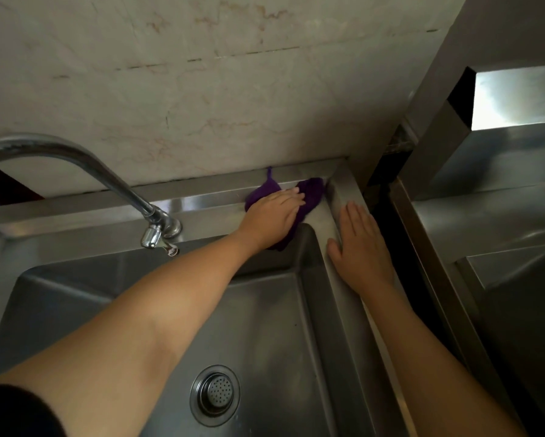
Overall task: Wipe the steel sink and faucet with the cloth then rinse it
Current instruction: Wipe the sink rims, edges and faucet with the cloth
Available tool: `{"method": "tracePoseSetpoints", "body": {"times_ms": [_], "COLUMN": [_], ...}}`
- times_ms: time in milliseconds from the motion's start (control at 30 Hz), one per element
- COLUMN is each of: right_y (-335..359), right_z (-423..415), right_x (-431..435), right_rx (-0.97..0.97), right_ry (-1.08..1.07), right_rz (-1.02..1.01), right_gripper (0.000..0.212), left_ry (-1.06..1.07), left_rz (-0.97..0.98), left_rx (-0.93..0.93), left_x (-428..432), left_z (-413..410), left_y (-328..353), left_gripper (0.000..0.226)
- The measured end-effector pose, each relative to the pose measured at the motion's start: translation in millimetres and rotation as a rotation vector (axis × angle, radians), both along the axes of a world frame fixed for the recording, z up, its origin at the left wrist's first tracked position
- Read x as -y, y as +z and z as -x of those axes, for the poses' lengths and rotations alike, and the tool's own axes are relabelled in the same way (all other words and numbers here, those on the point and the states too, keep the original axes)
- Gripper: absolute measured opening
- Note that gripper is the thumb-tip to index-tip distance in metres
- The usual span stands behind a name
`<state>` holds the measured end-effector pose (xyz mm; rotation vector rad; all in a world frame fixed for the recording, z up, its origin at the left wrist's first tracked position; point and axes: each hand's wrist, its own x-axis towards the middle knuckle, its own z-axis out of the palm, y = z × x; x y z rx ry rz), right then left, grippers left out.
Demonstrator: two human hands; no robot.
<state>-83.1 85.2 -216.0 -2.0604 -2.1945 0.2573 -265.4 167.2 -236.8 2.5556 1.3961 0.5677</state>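
A purple cloth [312, 192] lies on the back right corner of the steel sink's rim [201, 205]. My left hand [272, 217] presses flat on the cloth, arm stretched across the basin. My right hand [361, 247] rests flat, fingers together, on the sink's right rim and holds nothing. The curved steel faucet [85, 162] rises from the back rim at the left, its spout running out of view to the left. No water runs. The drain strainer [216, 394] sits in the basin floor near the front.
A marble-patterned wall [217, 89] stands right behind the sink. A dark gap [387, 222] separates the sink from another steel unit [485, 216] on the right, which has a raised steel ledge.
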Motion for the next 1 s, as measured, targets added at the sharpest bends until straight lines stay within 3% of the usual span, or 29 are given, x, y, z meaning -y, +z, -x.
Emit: {"method": "tracePoseSetpoints", "body": {"times_ms": [333, 733, 900, 1000], "right_y": [-3, -6, -7, -5], "right_z": [-3, -3, -4, -4], "right_x": [-1, -2, -1, 1], "right_rx": [0.003, -0.057, -0.075, -0.089], "right_ry": [0.003, -0.01, -0.014, -0.012], "right_rz": [-0.006, -0.045, -0.03, -0.069], "right_gripper": [0.068, 0.066, 0.065, 0.061], "left_ry": [0.235, 0.488, 0.565, 0.574], "left_rz": [0.032, -0.046, -0.001, 0.159], "left_rx": [-0.018, -0.001, 0.206, 0.401], "left_x": [36, 81, 98, 106], "left_z": [55, 52, 44, 42], "left_y": [2, -7, -5, 1], "left_gripper": [0.033, 0.031, 0.034, 0.035]}}
